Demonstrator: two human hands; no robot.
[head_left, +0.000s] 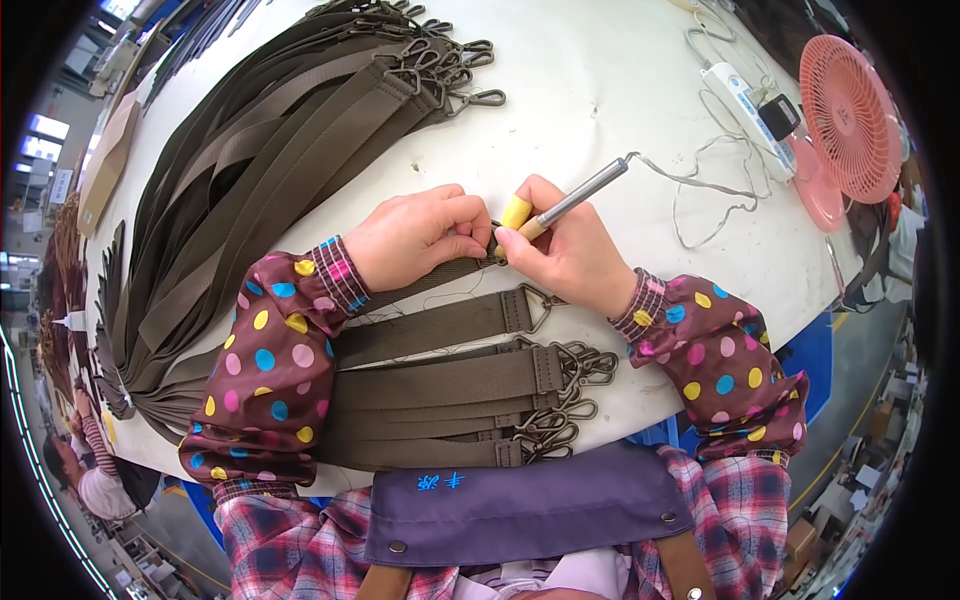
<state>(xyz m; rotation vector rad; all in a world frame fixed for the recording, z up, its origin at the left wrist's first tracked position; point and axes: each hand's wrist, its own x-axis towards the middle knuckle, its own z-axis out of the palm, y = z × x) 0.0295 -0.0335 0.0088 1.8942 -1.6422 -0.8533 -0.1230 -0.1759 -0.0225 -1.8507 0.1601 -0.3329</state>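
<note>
My left hand (425, 235) has its fingers pinched at the end of a dark olive-brown webbing strap (440, 276), next to its metal fitting. In my right hand (580, 255) is a pen-shaped corded tool (590, 190) with a metal barrel and a tan grip. A yellow finger cover (516, 212) sits on my right index finger. The tool's lower end meets the strap end between my hands; fingers partly hide the contact. Just nearer to me lies another strap (440, 333) with a metal clip (540, 308) and loose threads beside it.
Near me lies a stack of straps (430, 390) with snap hooks (575, 370). A large strap bundle (270, 130) fills the far left. At right are a pink fan (845, 115), a white power strip (748, 115) and the tool's trailing cord (700, 183). Another person (95, 475) is at far left.
</note>
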